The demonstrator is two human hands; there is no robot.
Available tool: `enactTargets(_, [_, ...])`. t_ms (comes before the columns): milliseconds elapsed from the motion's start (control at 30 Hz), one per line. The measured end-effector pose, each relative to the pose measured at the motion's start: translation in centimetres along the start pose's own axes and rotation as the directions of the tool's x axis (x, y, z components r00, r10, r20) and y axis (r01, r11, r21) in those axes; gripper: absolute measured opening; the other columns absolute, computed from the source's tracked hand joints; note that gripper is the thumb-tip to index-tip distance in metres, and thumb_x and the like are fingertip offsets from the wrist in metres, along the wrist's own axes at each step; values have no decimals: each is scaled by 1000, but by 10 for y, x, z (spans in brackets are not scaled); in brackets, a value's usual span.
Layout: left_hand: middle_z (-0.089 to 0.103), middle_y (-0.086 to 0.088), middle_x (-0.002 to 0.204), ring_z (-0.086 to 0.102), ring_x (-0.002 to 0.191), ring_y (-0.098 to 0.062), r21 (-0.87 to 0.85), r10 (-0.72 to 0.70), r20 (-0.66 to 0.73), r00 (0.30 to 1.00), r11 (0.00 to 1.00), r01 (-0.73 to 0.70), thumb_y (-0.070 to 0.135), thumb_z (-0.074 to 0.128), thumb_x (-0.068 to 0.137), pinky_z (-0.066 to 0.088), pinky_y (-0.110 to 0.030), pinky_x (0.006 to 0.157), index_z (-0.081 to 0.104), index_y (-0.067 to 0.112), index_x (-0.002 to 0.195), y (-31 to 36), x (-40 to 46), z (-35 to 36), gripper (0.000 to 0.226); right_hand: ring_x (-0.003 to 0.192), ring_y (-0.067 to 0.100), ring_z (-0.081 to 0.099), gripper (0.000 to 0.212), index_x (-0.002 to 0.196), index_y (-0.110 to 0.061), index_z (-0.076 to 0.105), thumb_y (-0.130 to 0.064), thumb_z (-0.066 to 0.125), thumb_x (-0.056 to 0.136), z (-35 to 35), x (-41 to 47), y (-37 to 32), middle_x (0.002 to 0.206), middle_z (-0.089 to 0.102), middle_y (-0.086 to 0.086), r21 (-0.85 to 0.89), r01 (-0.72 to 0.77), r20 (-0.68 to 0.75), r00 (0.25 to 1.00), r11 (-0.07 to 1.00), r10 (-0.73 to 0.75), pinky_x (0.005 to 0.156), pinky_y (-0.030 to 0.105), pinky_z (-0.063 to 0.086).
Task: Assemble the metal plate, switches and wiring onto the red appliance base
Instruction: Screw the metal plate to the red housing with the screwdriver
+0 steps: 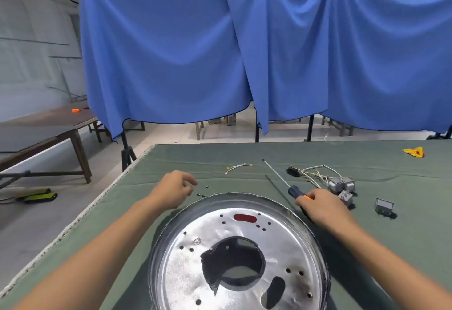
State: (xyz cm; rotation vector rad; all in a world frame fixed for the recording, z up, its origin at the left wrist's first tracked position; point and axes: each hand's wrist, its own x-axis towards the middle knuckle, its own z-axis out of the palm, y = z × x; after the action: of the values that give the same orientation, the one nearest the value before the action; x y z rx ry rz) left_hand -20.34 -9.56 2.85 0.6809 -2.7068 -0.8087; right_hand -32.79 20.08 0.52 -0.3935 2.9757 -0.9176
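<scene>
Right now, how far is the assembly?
Early stage. The metal plate already sits in the base. The right hand holds the screwdriver; the left hand reaches toward small screws. The switches and loose wires still lie unattached on the table.

Left hand [175,188] loosely curled, right hand [318,205] gripping.

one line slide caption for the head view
Right hand grips screwdriver, left hand near screws beside metal plate.

Blue curtain [244,53] hung on stands; pale tiled floor [44,224]; wooden table [44,126] left (dark top).
</scene>
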Motion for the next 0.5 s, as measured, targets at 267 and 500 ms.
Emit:
enactTargets(267, [69,1,104,62,96,-23,488,122,147,982,854,-179,19,59,84,49,-29,77,72,30,102,-8,62,27,25,56,17,49,14,69,-13,64,-21,69,79,33,30,-16,54,54,-3,459,53,24,997,887,-72,57,29,35])
enactTargets(500, [66,-13,94,62,88,-33,640,190,146,971,730,-239,24,59,86,49,-33,70,64,7,85,-14,70,34,17,45,7,48,12,66,-15,68,-24,73,72,44,41,-11,50,57,-5,544,24,60,996,839,-67,52,26,36])
